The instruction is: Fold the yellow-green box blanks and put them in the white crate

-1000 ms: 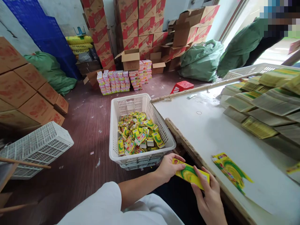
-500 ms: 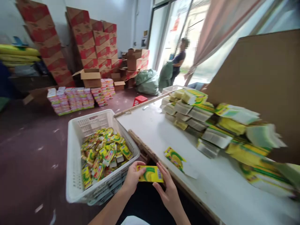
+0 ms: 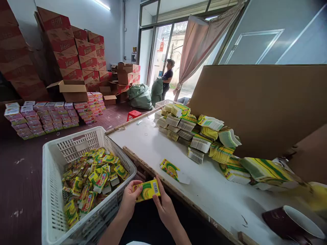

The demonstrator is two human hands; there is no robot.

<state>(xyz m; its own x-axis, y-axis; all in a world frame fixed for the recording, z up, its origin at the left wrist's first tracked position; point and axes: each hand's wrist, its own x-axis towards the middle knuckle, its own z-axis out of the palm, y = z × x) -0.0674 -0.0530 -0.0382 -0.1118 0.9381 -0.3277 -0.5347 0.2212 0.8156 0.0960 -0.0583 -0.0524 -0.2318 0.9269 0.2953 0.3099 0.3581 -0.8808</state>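
Observation:
Between my two hands is a small yellow and green carton with a barcode near its right end [image 3: 146, 191]. My left hand [image 3: 128, 201] grips its left end, thumb across the front. At the right end, my right hand [image 3: 165, 206] has its fingers along the edge and its thumb at the lower corner. A single flattened carton [image 3: 170, 169] lies on the white table [image 3: 204, 185], just beyond my hands. To the left, a white plastic basket [image 3: 51, 190] contains many small cartons [image 3: 98, 172] in a loose heap.
Bundles of flat cartons [image 3: 201, 143] are piled along the table's far side, before a large cardboard sheet [image 3: 258, 109]. A dark mug [image 3: 281, 223] stands at lower right. Beyond are a red stool [image 3: 133, 115], stacked boxes [image 3: 66, 61], green sacks [image 3: 140, 97] and a person [image 3: 167, 78] near the doorway.
My view has swung to the right, bringing the mug into sight. The right thumb has come onto the carton's lower corner, and the carton has tilted slightly, right end up.

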